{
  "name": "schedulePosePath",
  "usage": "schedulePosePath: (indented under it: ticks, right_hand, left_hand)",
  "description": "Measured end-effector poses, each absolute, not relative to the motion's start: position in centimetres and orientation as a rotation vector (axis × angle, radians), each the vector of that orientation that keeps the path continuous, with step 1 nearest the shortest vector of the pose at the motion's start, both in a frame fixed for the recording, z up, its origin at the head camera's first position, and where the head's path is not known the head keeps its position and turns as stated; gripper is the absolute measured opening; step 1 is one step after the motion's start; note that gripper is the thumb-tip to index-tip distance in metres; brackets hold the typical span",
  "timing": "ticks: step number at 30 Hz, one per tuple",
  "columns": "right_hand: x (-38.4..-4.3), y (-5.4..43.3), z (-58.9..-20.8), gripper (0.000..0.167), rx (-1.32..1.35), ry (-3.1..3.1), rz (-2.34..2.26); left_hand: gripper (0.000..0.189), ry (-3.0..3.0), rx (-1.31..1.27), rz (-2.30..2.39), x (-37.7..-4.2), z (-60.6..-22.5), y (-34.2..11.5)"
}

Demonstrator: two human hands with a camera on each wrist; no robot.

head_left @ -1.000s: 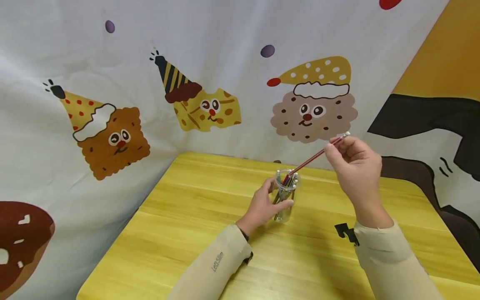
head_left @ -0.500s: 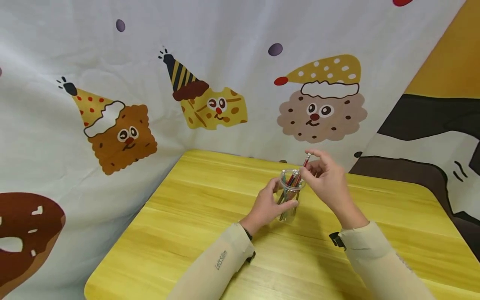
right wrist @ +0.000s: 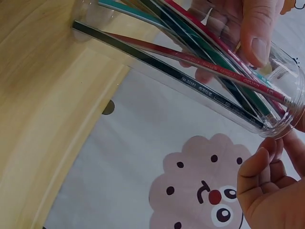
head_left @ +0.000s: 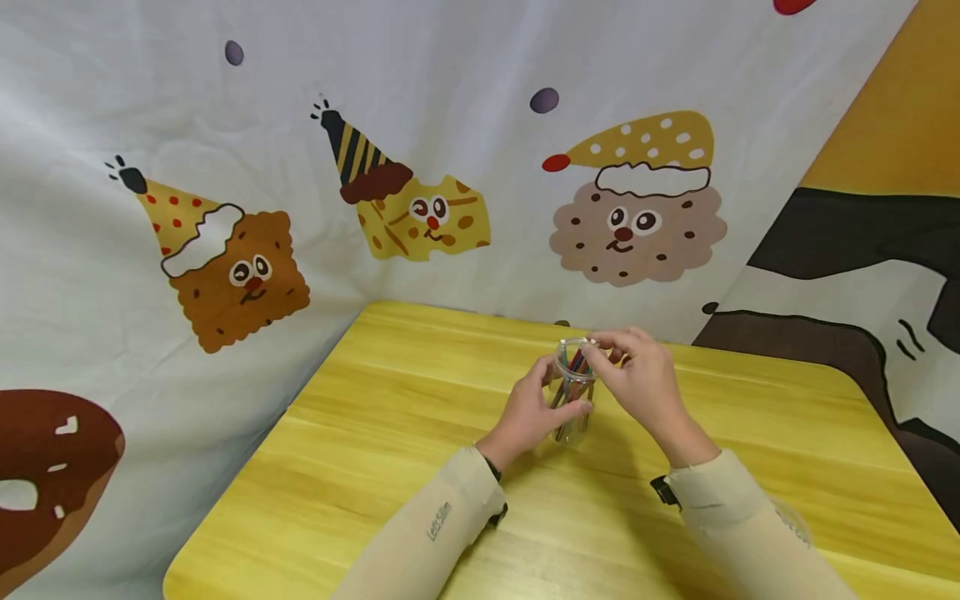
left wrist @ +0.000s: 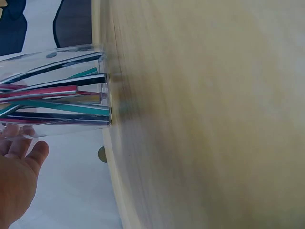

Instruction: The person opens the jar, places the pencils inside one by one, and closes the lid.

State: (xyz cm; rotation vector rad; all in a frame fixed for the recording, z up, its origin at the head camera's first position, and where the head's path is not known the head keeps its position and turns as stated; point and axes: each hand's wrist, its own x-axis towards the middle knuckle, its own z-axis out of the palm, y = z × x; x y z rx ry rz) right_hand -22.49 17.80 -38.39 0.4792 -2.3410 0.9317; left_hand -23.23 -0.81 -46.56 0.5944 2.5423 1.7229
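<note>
A clear plastic jar [head_left: 576, 377] stands tilted on the table, holding several red, dark and green pencils [right wrist: 209, 90], their ends near the rim. My left hand [head_left: 528, 412] grips the jar from the left, its thumb across the front; in the left wrist view the left hand [left wrist: 21, 167] shows beside the jar. At the rim, my right hand [head_left: 641, 371] has its thumb and index finger together, pinching the top end of a red pencil [right wrist: 228, 74] that lies mostly inside the jar. The exact contact at that pencil's end is partly hidden by the fingers.
The yellow wooden table [head_left: 360, 450] has its back edge just beyond the jar. Behind it hangs a white cloth backdrop [head_left: 465, 83] with printed cartoon snacks. Each wrist has a dark strap [head_left: 663, 490] at the cuff of a beige sleeve [head_left: 720, 492].
My right hand has come left and down to the jar's rim, lowering the red pencil from well above it into the jar. The left hand keeps gripping the jar.
</note>
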Motion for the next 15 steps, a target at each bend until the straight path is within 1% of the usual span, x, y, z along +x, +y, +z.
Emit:
schedulePosePath:
  ticks: [7, 15]
  right_hand:
    - [-22.4, 18.4, -38.1, 0.022, 0.524, -2.406, 1.033]
    - [-22.0, 20.2, -37.2, 0.024, 0.418, -2.455, 1.183]
  left_hand:
    - [0.085, 2.535, 0.609, 1.745, -23.3, -46.5, -0.8]
    - [0.084, 2.541, 0.612, 1.743, -23.2, -46.6, -0.7]
